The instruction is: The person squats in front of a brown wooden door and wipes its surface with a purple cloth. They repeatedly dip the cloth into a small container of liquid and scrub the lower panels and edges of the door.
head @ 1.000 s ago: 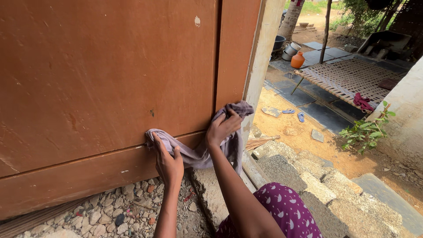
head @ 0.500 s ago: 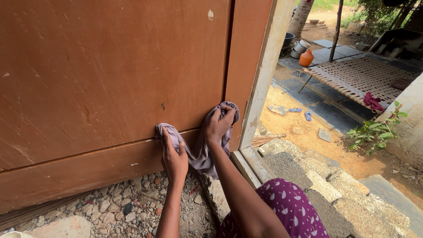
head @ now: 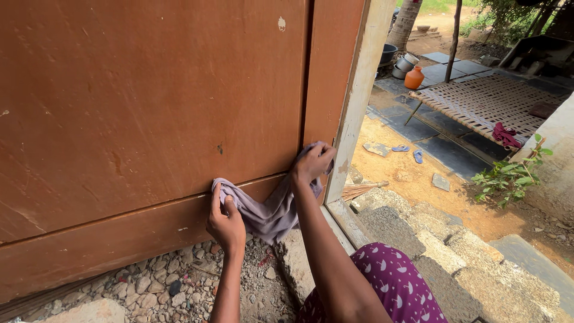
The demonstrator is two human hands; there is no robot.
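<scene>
Cloth (head: 269, 212), pale purple, stretches between both hands against the brown door (head: 149, 119). The left hand (head: 226, 221) pinches its lower end against the door's bottom rail, fingers closed on the fabric. The right hand (head: 312, 162), up and to the right, presses the other end by the door's edge. Gravel (head: 149, 287) lies below the left hand.

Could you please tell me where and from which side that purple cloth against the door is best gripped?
Probably at its two bunched ends, coming from the open side facing away from the door. The cloth lies flat against the wood and sags between the left hand and the right hand, so only the gathered ends offer anything to pinch; the slack middle would slip.
</scene>
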